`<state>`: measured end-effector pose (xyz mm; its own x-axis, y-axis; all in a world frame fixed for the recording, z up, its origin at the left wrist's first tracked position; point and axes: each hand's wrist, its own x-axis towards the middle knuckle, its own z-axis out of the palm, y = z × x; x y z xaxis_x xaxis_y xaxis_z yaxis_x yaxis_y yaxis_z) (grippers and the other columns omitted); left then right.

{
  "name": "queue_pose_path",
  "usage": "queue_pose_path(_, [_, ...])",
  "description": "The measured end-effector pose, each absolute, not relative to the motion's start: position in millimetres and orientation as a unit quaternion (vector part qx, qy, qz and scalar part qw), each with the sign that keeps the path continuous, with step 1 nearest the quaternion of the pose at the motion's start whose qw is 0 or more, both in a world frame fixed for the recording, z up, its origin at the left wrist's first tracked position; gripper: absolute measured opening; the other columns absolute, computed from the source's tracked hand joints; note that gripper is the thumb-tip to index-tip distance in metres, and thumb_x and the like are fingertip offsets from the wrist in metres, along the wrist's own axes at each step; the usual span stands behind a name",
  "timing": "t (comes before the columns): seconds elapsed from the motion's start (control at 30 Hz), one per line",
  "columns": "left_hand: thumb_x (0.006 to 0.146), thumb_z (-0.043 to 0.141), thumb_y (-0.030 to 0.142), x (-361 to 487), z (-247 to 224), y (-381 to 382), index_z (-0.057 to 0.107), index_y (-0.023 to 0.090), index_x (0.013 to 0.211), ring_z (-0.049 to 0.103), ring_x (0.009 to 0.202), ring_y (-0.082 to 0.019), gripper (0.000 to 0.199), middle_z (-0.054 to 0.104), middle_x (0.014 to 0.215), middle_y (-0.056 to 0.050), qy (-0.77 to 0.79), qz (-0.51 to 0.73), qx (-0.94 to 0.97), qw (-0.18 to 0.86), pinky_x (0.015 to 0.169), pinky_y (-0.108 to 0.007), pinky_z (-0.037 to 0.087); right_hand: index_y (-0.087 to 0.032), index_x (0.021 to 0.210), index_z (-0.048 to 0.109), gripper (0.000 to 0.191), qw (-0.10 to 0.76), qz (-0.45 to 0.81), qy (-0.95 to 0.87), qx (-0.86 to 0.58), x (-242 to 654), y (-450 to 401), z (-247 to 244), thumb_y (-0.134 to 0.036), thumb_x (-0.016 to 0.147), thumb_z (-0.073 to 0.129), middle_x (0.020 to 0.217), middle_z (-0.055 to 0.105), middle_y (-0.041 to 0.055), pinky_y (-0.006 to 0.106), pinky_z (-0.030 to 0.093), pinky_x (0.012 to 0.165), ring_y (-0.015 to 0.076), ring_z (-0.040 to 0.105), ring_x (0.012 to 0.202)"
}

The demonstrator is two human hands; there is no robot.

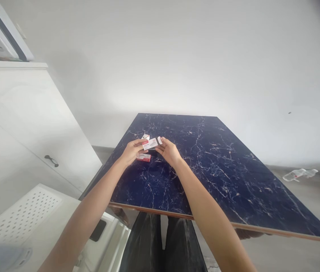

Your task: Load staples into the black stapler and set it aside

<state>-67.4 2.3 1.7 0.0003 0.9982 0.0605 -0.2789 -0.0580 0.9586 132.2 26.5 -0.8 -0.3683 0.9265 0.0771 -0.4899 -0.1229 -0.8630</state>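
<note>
A small white, red and black carton (152,143) is held level above the table between both hands. My left hand (131,152) is closed on its left end, with the thumb and fingers at the red part. At the dark right end, my right hand (170,151) grips the carton; an end flap may stand out there, but it is too small to be sure. Below the left fingers lies a red and white carton (144,157) on the table. Another small white and red box (146,136) shows just behind the held carton, partly hidden.
The dark blue marble-patterned table (205,162) reaches back to the white wall. At the left stand a white cabinet (29,124) and a white perforated-top unit (20,215). A clear plastic bottle (298,173) lies on the floor at the right.
</note>
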Motion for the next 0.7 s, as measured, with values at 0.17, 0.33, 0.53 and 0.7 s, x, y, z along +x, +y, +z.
queue_pose_path(0.17, [0.075, 0.078, 0.019, -70, 5, 1, 0.078, 0.016, 0.101, 0.071, 0.102, -0.025, 0.026, 0.074, 0.115, -0.012, 0.377, 0.568, 0.435, 0.588, 0.088, -0.036, 0.061, -0.022, 0.094, 0.072, 0.029, 0.512, 0.689, -0.441, -0.264, 132, 28, -4, -0.042, 0.075, 0.079, 0.103, 0.073, 0.0050, 0.032, 0.055, 0.089, 0.0214, 0.067, 0.102])
queue_pose_path(0.33, [0.080, 0.077, 0.028, -71, 7, -6, 0.077, 0.015, 0.109, 0.069, 0.107, -0.027, 0.032, 0.073, 0.119, -0.014, 0.329, 0.553, 0.471, 0.603, 0.096, -0.042, 0.057, -0.021, 0.081, 0.066, 0.026, 0.500, 0.731, -0.411, -0.217, 136, 29, -5, -0.036, 0.071, 0.085, 0.093, 0.070, 0.0006, 0.026, 0.052, 0.083, 0.0140, 0.064, 0.090])
queue_pose_path(0.53, [0.073, 0.085, 0.022, -72, 8, -9, 0.077, 0.020, 0.110, 0.070, 0.105, -0.022, 0.037, 0.074, 0.117, -0.008, 0.320, 0.520, 0.487, 0.625, 0.092, -0.034, 0.059, -0.020, 0.074, 0.056, 0.037, 0.404, 0.763, -0.472, -0.177, 144, 24, -1, -0.045, 0.073, 0.084, 0.073, 0.055, -0.0042, 0.022, 0.043, 0.063, 0.0086, 0.051, 0.065])
queue_pose_path(0.7, [0.078, 0.082, 0.023, -75, 7, -7, 0.076, 0.022, 0.115, 0.071, 0.104, -0.018, 0.038, 0.072, 0.122, -0.007, 0.321, 0.531, 0.475, 0.624, 0.086, -0.023, 0.059, -0.021, 0.086, 0.058, 0.046, 0.396, 0.728, -0.527, -0.187, 136, 16, -2, -0.062, 0.077, 0.074, 0.067, 0.046, -0.0059, 0.024, 0.041, 0.060, 0.0093, 0.046, 0.061])
